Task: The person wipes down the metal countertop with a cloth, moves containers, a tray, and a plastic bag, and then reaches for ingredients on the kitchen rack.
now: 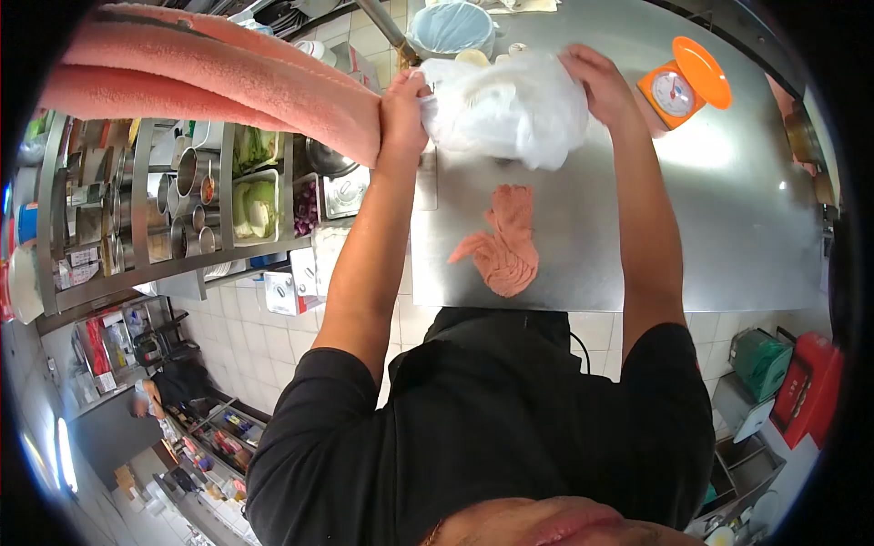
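Note:
A white translucent plastic bag (510, 107) is stretched out above the steel table, between my two hands. My left hand (403, 111) has its fingers closed on the bag's left edge. At the opposite side, my right hand (599, 80) grips the upper right edge, its fingers bent over the plastic. What the bag contains, if anything, cannot be made out. Below it a crumpled pink cloth (510, 250) lies on the table (583, 218). A thick pink towel (246, 73) spans the upper left and overlaps my left wrist in the view.
An orange dial scale (675, 93) with a round pan stands at the right of the table. Behind the bag is a bluish, plastic-lined tub (452, 29). To the left are trays of cut vegetables (255, 207) and shelves with metal pots (193, 173). Another person (150, 400) is far off, lower left.

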